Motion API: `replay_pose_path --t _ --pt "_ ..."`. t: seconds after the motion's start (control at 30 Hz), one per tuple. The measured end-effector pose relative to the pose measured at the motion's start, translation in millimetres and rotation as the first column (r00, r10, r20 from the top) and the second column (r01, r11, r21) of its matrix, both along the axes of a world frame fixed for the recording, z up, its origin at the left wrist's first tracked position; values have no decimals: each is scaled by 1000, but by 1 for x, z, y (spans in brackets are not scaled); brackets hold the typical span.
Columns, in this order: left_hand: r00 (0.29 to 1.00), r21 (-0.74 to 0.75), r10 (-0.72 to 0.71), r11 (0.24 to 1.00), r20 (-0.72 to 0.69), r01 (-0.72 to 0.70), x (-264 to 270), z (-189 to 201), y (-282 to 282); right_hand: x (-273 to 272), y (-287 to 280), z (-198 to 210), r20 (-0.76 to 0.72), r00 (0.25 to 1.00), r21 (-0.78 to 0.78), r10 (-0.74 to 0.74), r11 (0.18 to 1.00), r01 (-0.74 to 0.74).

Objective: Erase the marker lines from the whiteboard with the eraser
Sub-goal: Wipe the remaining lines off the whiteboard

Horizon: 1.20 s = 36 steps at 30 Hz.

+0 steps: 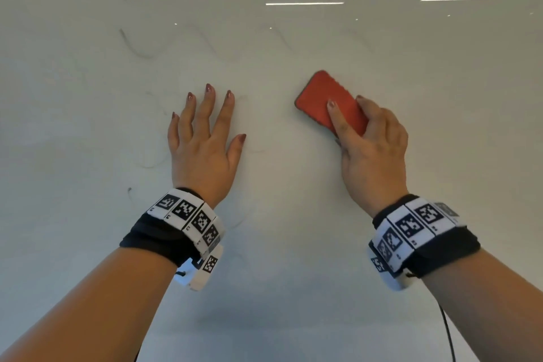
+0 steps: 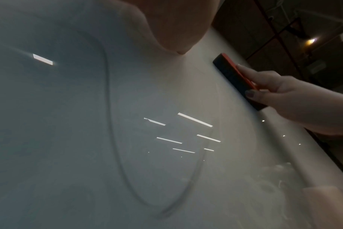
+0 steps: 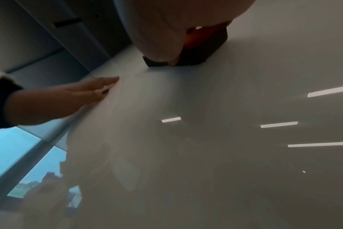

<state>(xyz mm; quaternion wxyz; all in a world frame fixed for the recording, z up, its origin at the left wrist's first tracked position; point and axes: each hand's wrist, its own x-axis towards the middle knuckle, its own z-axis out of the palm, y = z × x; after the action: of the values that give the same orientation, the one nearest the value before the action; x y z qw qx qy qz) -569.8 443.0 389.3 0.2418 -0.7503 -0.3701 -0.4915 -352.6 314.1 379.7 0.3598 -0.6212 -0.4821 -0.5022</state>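
The right hand grips the eraser by its near end, forefinger laid along its red back and thumb on its side, with the dark felt face flat on the whiteboard; the left hand lies open to the left of the eraser, well apart from it, fingers spread and flat on the board. The eraser is a rounded oblong, its near end hidden in the palm. The glossy board mirrors ceiling strip lights, and its marker lines, beyond the left hand, are faint grey curves, hard to trace.
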Motion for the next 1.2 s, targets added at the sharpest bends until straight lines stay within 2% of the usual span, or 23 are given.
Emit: replay_pose_path --t 0.1,0.2,0.3,0.4,0.5,0.6,0.77,0.87,0.97,1.07,1.2 --pt "1000 11 14 1000 5 -14 1 -2 2 5 2 24 -6 1000 35 14 999 -14" --pt "999 8 23 1000 22 -23 2 -3 3 2 5 28 28 999 53 25 998 -26" --pt "999 13 33 999 39 -34 4 -4 2 0 7 15 176 982 -38 68 997 -62" --pt "997 9 34 999 74 -34 7 -4 -1 12 1 -6 356 921 -186 155 978 -93" --pt "995 -16 33 999 89 -32 9 -3 -5 36 -12 -14 429 884 -247 186 965 -83" --pt "996 -37 49 998 80 -46 8 -2 -7 58 -20 2 385 913 -153 136 985 -82" --pt "995 -63 66 996 70 -62 8 -2 -9 69 -24 60 244 968 -10 51 999 -50" --pt "996 -61 68 996 55 -65 7 -1 -10 63 -20 89 135 990 33 30 999 -35" --pt "996 -53 74 996 47 -72 6 -2 -8 41 -10 96 73 997 57 39 997 -44" --pt "996 -38 79 996 44 -78 7 -2 -6 8 7 80 175 981 -1 81 997 -82" --pt "996 -17 81 997 42 -81 6 -2 -5 -17 19 30 384 901 -203 202 970 -131"
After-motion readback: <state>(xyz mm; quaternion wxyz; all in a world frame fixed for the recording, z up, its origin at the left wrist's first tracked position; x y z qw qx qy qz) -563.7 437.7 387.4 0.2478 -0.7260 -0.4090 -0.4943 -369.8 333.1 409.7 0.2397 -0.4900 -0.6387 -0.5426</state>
